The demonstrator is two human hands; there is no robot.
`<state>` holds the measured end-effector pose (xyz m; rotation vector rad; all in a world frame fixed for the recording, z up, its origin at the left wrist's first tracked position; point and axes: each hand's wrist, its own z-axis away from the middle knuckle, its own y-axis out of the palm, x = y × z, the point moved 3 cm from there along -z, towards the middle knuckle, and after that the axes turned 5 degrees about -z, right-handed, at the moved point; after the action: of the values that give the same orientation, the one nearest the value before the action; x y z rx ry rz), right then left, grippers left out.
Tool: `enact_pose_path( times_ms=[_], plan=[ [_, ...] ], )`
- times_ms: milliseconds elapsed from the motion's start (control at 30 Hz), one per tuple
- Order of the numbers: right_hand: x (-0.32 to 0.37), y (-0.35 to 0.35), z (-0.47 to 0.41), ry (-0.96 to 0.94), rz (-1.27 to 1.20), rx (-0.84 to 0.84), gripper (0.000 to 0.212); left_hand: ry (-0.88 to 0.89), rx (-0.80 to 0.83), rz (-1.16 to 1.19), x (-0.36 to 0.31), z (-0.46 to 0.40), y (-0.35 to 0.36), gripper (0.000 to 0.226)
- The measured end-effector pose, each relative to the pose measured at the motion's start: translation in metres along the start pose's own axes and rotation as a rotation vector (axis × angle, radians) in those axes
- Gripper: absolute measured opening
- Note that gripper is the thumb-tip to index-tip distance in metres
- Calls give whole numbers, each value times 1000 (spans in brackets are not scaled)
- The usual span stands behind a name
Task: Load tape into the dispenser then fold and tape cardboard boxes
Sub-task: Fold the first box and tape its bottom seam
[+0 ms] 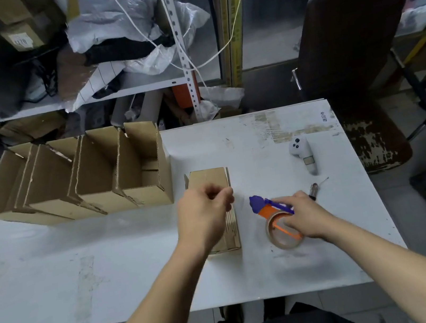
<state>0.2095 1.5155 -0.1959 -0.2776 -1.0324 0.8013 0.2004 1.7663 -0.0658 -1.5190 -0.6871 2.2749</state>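
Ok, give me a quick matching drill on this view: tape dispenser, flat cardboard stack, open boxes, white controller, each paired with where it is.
Things:
1. tape dispenser
2. flat cardboard stack
3. open boxes
4. white controller

Places:
A. far right of the table, nobody touching it
B. in a row on the table's left
C. under the right hand
D. mid-table, partly behind the left hand

Pairs: 1-C, 2-D, 3-B, 4-A

A white label on a cardboard box (19,38) on the upper shelf carries blurred digits — too soft to read. Small dark characters sit near the table (324,116) far-right corner — illegible too.
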Motion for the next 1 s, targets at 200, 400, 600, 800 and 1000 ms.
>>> enact_pose_path(
  times_ms=[200, 400, 600, 800, 1000],
  plan=[
    [-40, 47, -24, 184, 120, -51, 45, -139, 106, 247, 20, -8, 10, 18],
    [44, 21, 3, -83, -494, -180, 29, -172, 149, 337, 23, -7, 16, 18],
    [95, 31, 29, 20, -1143, 311, 22, -237, 134, 431, 35, -1, 19, 16],
    [79, 44, 23, 61, -1139, 103, 17, -58, -90, -28, 45, 8, 21, 16],
    [74, 60, 19, 29, -1011, -104, 15, 387, -314, -423, 52, 8, 33, 19]
  ],
)
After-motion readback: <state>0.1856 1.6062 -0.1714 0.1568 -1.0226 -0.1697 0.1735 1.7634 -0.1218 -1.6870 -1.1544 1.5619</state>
